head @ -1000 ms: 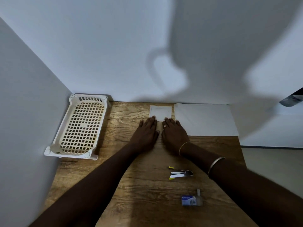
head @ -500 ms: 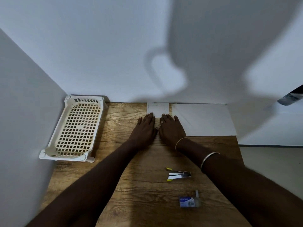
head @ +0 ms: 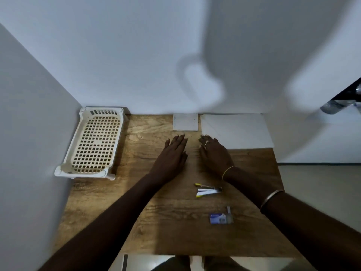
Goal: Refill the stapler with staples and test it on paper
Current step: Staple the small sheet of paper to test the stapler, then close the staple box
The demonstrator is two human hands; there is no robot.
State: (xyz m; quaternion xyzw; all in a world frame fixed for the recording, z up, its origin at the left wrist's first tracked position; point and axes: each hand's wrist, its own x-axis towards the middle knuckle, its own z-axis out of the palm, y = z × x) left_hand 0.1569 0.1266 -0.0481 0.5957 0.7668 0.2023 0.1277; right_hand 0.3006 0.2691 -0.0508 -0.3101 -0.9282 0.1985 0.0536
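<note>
Head camera view: left hand (head: 172,153) and right hand (head: 214,153) lie flat on a wooden desk (head: 121,212), fingers extended together, holding nothing. An opened stapler (head: 208,190) sits at 5 o'clock from them, staple box (head: 219,218) nearer, folded paper (head: 185,122) at 12 o'clock.

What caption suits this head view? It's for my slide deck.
Both hands, left hand and right hand, flat on table; opened stapler and staple box untouched.

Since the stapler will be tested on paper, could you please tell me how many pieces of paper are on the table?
2: a small square sheet at the back edge, centre, and a larger sheet just right of it. Stacked sheets would not show.
</note>
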